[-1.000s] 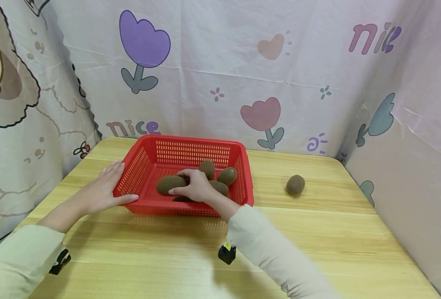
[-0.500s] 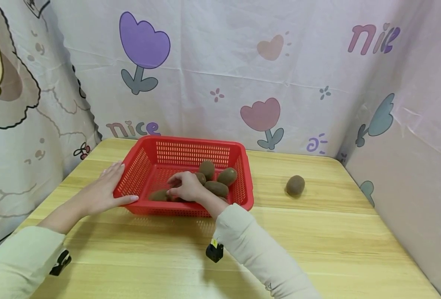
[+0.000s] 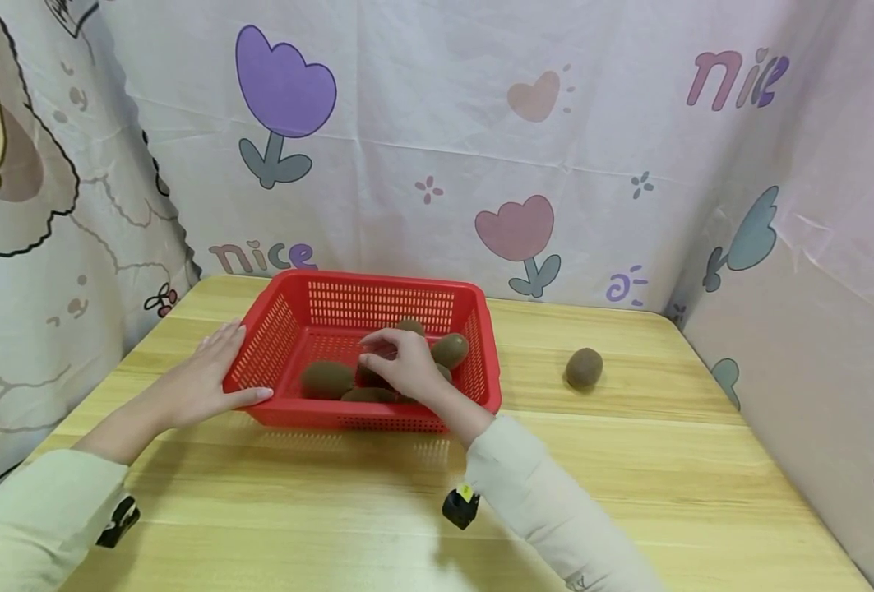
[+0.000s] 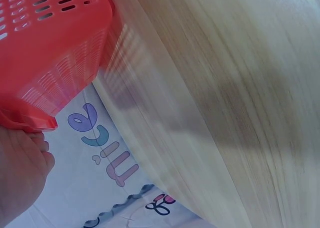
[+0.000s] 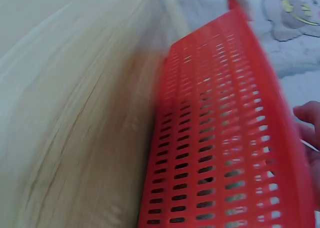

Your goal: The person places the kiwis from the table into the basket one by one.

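A red slotted basket (image 3: pixel 377 284) stands on the wooden table (image 3: pixel 629 460) and holds several brown kiwis. One kiwi (image 3: pixel 327 378) lies alone at the basket's front left, another (image 3: pixel 452 349) at its right. My right hand (image 3: pixel 395 358) hovers inside the basket over the middle kiwis, fingers loosely bent and gripping nothing that I can see. My left hand (image 3: pixel 209 374) lies flat against the basket's left wall, thumb along the front rim. The left wrist view shows the basket corner (image 4: pixel 55 52) above my palm (image 4: pixel 20 173). In the right wrist view the basket wall (image 5: pixel 215 138) is blurred.
One more kiwi (image 3: pixel 584 367) sits alone on the table to the right of the basket. Printed cloth walls (image 3: pixel 437 148) close in the back and both sides. Bare wood stretches in front of the basket.
My right hand set the kiwi it gripped down at the basket's front left, let go, then rose and drew back to the right. The left hand stayed still.
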Available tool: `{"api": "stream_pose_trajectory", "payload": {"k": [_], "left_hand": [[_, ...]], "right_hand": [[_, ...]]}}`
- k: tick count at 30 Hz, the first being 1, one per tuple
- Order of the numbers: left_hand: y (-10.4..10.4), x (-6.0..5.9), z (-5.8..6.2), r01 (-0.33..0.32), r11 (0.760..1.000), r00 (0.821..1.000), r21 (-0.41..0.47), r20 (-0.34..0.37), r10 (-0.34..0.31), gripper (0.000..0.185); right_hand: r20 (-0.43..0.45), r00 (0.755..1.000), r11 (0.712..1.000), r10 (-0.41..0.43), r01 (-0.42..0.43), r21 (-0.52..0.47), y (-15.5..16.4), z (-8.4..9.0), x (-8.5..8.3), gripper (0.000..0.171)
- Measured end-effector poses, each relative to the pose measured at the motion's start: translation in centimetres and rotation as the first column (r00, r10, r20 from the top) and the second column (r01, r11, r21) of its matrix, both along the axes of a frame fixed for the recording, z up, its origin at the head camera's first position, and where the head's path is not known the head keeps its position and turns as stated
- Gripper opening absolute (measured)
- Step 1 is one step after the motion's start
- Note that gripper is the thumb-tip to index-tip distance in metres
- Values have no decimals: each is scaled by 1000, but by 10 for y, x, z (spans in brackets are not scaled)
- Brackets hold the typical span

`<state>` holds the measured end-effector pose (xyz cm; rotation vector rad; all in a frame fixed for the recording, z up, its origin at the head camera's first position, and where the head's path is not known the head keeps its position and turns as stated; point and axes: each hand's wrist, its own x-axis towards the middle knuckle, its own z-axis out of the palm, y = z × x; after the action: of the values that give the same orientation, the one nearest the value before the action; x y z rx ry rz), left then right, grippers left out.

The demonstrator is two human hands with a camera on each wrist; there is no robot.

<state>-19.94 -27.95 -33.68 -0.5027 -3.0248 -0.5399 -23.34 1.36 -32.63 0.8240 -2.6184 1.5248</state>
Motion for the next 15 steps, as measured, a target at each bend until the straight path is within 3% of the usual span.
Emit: {"api": "stream_pose_trajectory", "payload": {"k": [7,15], "left_hand": [[-1,1,0,2,1000,1000,1,-5,-2,107],[0,1,1,-3,1000,1000,2,4,3,108]], "right_hand": [[-122,988,986,-96,78,-147,21,10,4,23],[-236,939,958,-249,203,-202,50,11,6,27]]}}
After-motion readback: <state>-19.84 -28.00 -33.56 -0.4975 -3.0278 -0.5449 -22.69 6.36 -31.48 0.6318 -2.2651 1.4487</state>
